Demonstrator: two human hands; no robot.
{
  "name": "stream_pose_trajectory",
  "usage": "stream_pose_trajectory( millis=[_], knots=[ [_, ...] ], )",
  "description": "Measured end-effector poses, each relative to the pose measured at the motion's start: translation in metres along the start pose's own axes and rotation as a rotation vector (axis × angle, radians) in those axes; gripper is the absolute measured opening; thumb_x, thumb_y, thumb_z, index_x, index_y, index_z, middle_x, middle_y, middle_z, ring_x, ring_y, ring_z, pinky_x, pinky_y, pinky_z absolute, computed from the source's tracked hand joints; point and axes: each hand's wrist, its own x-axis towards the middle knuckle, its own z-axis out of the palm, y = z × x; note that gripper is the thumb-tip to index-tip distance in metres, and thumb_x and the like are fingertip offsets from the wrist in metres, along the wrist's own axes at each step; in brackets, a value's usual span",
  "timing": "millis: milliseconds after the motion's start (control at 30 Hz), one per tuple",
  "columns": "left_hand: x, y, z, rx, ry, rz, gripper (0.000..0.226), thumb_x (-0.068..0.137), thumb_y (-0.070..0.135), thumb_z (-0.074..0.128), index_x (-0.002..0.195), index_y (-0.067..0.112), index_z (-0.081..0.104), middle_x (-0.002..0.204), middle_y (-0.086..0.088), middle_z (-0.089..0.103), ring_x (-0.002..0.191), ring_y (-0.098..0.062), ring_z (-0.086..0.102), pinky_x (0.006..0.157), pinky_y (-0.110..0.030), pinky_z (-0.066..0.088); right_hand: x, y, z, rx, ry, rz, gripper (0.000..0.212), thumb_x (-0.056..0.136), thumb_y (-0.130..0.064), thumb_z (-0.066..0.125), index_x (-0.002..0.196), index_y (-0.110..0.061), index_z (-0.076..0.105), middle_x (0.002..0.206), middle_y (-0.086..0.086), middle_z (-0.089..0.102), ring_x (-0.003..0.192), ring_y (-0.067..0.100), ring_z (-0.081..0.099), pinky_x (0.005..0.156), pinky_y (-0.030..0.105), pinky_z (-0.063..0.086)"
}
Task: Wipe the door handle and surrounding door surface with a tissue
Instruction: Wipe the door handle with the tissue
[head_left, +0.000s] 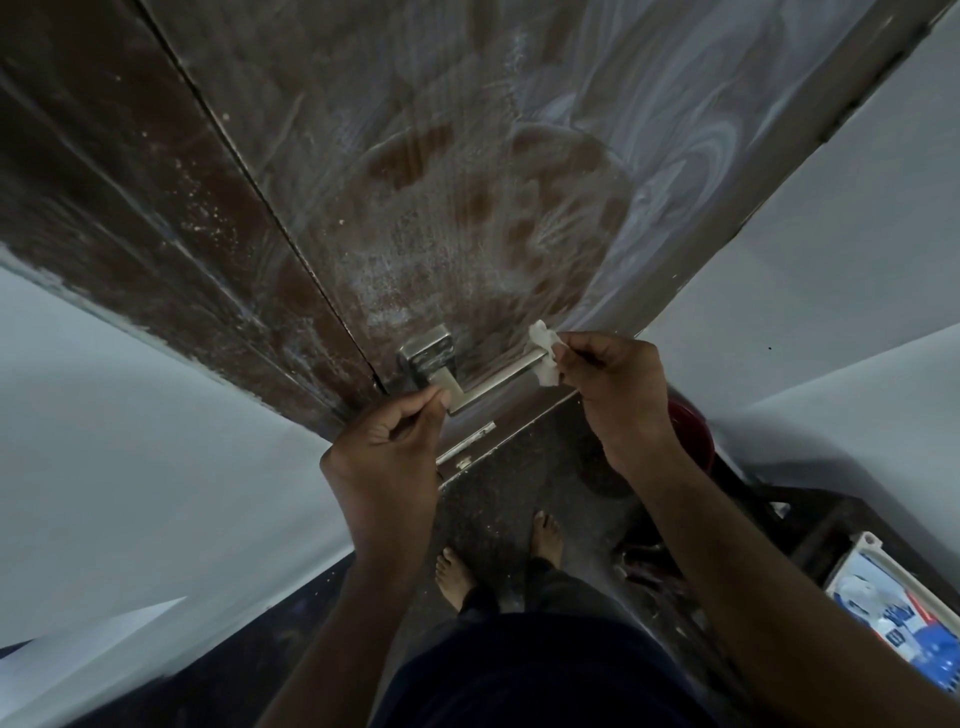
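A dark brown wooden door (467, 171) fills the upper view, its surface streaked with pale dust and wipe marks. A silver lever handle (493, 379) on a square plate (428, 351) sits low on the door. My right hand (618, 384) pinches a crumpled white tissue (545, 353) against the outer end of the lever. My left hand (389, 441) is just below the plate, its fingers curled with the thumb and forefinger at the lever's inner bend.
A door frame (156, 218) runs along the left of the door, with pale walls (130, 441) on both sides. A red bucket (691, 426) stands on the floor at right. A white box with blue print (904, 613) lies at lower right. My bare feet (498, 556) stand below.
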Motion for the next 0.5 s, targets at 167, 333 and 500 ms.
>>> stream_pose_trajectory(
  millis=[167,333,500],
  knots=[
    [0.0016,0.0018,0.0003,0.012,0.0,0.019,0.019,0.084,0.017,0.082,0.104,0.018,0.081,0.09,0.009,0.079,0.08,0.001,0.075,0.078,-0.022,0.062,0.0,0.0043,-0.0033,0.445,-0.103,0.271,0.011,0.09,0.002,0.062,0.097,0.002,0.071,0.096,0.012,0.075,0.096,0.025,0.072,0.082,0.028,0.06],
    [0.0037,0.0035,0.0006,0.064,-0.012,0.078,0.018,0.084,0.016,0.083,0.102,0.015,0.081,0.089,0.016,0.075,0.085,0.01,0.071,0.078,-0.006,0.053,0.001,0.0074,0.0052,0.777,-0.159,0.412,0.015,0.093,0.007,0.054,0.102,0.012,0.065,0.102,0.02,0.072,0.094,0.027,0.072,0.075,0.03,0.061],
    [0.0044,0.0007,0.0004,0.071,-0.01,0.087,0.018,0.083,0.019,0.083,0.101,0.016,0.082,0.09,0.013,0.077,0.085,0.007,0.072,0.079,-0.009,0.054,0.0021,0.0117,0.0022,0.891,-0.179,0.455,0.015,0.094,0.007,0.052,0.103,0.012,0.063,0.108,0.024,0.07,0.093,0.027,0.073,0.078,0.032,0.062]
  ],
)
